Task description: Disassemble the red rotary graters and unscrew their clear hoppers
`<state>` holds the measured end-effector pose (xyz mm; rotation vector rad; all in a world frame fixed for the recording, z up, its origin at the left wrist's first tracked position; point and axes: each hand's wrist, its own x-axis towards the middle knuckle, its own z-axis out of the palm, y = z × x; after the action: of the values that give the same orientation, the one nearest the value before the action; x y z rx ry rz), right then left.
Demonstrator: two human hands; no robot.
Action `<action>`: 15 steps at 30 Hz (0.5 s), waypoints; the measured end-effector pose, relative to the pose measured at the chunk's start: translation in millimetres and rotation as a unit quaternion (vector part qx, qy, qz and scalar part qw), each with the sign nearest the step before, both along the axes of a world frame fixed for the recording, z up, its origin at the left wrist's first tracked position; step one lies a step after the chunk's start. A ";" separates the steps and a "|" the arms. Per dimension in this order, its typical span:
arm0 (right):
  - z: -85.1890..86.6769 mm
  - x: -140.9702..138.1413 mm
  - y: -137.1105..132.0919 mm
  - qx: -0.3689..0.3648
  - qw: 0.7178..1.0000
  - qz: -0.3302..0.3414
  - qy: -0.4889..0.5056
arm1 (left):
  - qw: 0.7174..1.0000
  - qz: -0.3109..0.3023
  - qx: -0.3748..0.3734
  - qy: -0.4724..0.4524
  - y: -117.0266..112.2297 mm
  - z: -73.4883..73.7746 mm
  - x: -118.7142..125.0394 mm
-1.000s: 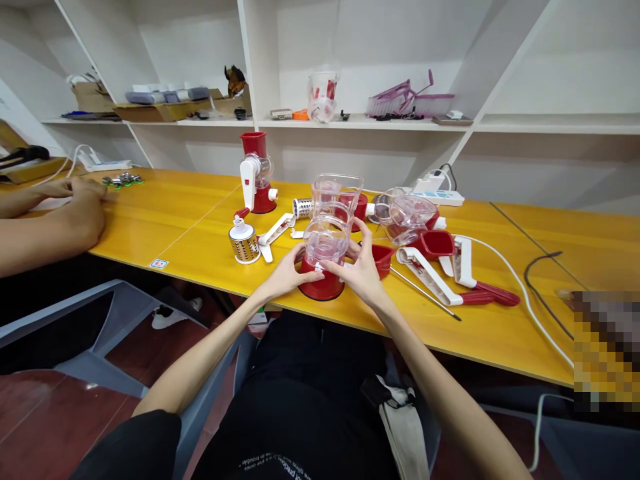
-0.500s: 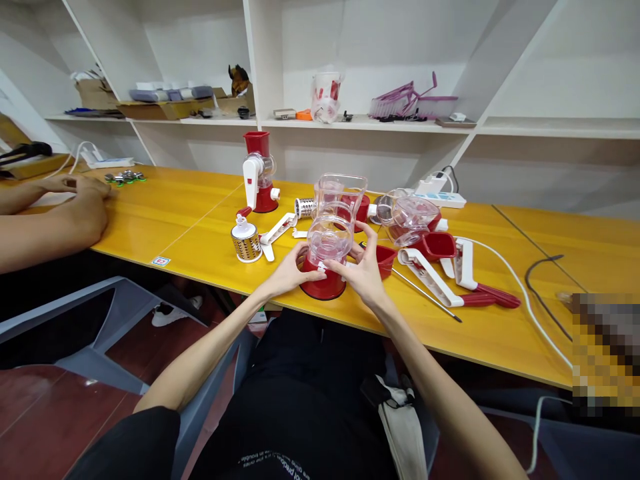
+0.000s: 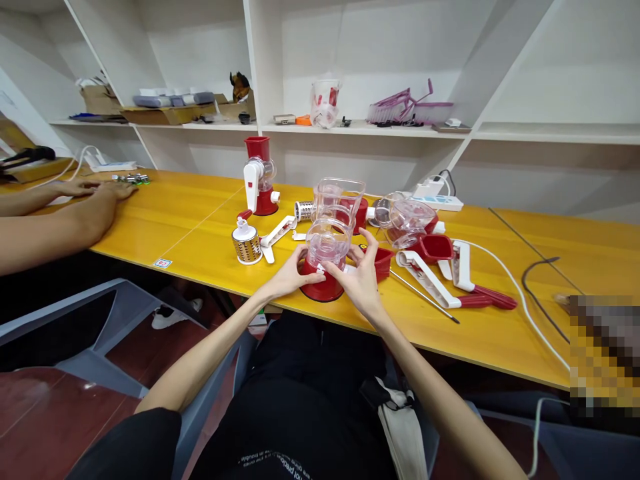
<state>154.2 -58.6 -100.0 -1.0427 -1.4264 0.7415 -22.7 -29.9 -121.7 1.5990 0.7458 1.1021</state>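
Note:
A clear plastic grater housing stands upright on a red base at the table's front edge. My left hand grips the left side where housing and base meet, thumb across the front. From the right, my right hand holds the same joint, its thumb near a small white part on the base. Left of my hands stands a metal drum grater with a white hub, beside a white crank handle. A complete red-and-white rotary grater stands farther back.
To the right lie a screwdriver, white crank arms with red grips, a red hopper and another clear housing. A white cable runs over the table. Another person's arms rest at far left.
My hands stay around the housing and base with almost no movement. The camera view has shifted slightly. At far left the other person's hands have moved a little to the right.

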 end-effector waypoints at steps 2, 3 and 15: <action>0.8 -2.8 -2.4 -0.002 1.000 -0.018 -0.004 | 1.000 -0.003 0.003 0.000 0.5 -0.6 0.0; 1.0 -4.3 -3.4 -0.003 1.000 -0.026 -0.005 | 1.000 -0.006 0.004 -0.001 0.8 -0.8 0.0; 0.9 4.9 5.2 -0.004 1.000 0.014 0.000 | 1.000 0.009 0.005 0.016 0.4 0.8 -0.1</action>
<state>159.1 -53.4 -99.1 -1.0305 -1.4413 0.7680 -22.8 -29.4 -120.9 1.6244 0.7775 1.0965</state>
